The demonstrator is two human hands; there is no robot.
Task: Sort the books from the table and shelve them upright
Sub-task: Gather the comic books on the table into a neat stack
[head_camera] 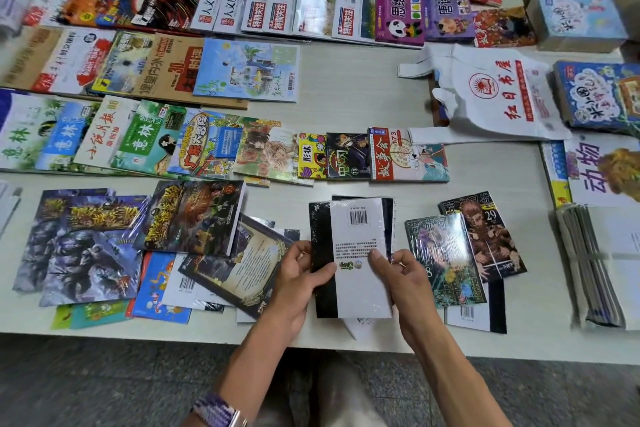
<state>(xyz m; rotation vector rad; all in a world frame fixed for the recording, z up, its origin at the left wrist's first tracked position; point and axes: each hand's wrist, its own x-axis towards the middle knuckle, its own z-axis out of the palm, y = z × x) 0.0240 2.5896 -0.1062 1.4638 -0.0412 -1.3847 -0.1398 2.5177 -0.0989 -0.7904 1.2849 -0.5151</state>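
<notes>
Books covered the counter (346,80); near its front edge both hands, left hand (298,274) and right hand (398,274), gripped a shrink-wrapped paperback (353,253), fingers curled round its side edges. Light, stiff, likely slippery; edges suit holding.

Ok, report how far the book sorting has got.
Done: books lie in flat rows across the table. In hand: left hand and right hand grip a black-and-white book. Left: loose books nearby; none stand upright, no shelf visible.
</notes>
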